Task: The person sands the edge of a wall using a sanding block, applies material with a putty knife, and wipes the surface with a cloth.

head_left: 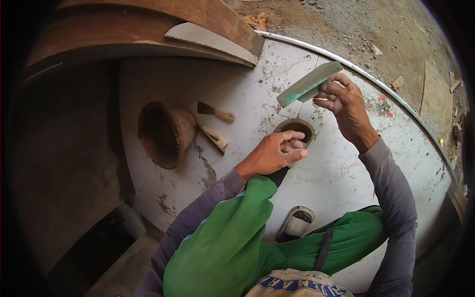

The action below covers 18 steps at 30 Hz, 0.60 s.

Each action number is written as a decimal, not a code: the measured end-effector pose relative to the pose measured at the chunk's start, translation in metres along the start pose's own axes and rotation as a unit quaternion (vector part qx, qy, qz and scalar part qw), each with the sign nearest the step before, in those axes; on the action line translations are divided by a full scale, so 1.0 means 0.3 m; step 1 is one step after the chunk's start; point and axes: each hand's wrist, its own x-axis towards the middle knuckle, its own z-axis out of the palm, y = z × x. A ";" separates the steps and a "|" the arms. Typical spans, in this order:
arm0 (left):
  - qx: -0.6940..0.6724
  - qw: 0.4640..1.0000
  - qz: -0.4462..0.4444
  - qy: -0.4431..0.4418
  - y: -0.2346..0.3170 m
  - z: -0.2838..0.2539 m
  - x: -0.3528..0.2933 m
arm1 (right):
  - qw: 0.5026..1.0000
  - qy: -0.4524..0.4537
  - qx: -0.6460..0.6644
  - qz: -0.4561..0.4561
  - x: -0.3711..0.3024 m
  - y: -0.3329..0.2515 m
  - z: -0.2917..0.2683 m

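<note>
In my right hand (341, 99) is a plastering trowel (308, 85) with a flat grey-green plate and a green grip, held tilted above the white tiled floor. My left hand (277, 151) hovers at the near side of a small round pot (308, 123) whose mouth faces up. Its fingers are loosely bent and apart, with nothing visible in them, and hide part of the pot. To the left lie a wooden-handled scraper (216, 112) and a second wooden-handled tool (213, 137). Beside them a flared clay pot (185, 126) lies tipped on its side.
Brown wooden furniture (148, 24) with a white piece (210, 39) on its edge stands at the upper left. A metal edge strip (356, 68) borders the tiles; rubble-strewn ground (346, 29) lies beyond. A foot in a sandal (296, 225) and green-trousered legs (232, 232) are close by.
</note>
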 end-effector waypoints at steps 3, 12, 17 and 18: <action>-0.209 0.972 0.079 0.076 -0.011 -0.026 0.017 | 0.996 -0.055 0.068 0.030 0.041 0.082 0.096; -0.435 0.864 0.111 0.228 -0.160 -0.090 -0.016 | 0.987 -0.075 -0.085 0.117 -0.068 0.314 0.238; -0.439 0.841 0.176 0.263 -0.230 -0.174 0.016 | 0.880 -0.120 -0.455 -0.072 -0.065 0.168 -0.047; -0.443 0.839 0.174 0.263 -0.234 -0.203 0.025 | 0.855 -0.074 -0.503 -0.106 -0.076 0.131 -0.138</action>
